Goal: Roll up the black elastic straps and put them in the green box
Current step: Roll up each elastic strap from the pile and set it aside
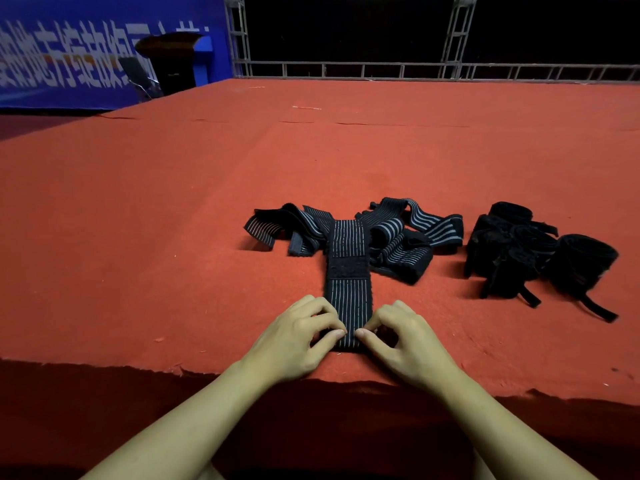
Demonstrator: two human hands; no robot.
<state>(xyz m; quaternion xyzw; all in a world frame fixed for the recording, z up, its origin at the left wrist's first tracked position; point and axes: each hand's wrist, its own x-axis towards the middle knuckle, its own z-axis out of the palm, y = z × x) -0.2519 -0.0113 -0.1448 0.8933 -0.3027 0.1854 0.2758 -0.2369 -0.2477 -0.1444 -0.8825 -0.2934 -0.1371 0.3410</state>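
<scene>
Bare forearms reach in from the bottom edge. Left hand (pixel 298 336) and right hand (pixel 405 339) meet at the near end of a flat black elastic strap with thin pale lengthwise stripes (pixel 348 271). Fingers (pixel 334 332) of both hands curled, thumb and fingertips pinching the strap's near end from either side; end looks folded or just rolled over, too dark to tell how far.

Strap runs straight away from the fingers; a fuzzy plain black patch crosses it midway. Ribbed, stretchy weave.

Beyond the fingers, the strap's far end runs into a loose heap of tangled black striped straps (pixel 388 237), limp, overlapping, some ends curled up. Right of and beyond the right fingers, apart from the heap: a cluster of rolled black straps (pixel 540 254), thick cylinders with loose tails trailing toward the near side.

Table covered in red felt-like cloth (pixel 156 220), nap rough, near edge ragged and just below the wrists. Wide bare cloth left of the left fingers and far beyond the heap.
</scene>
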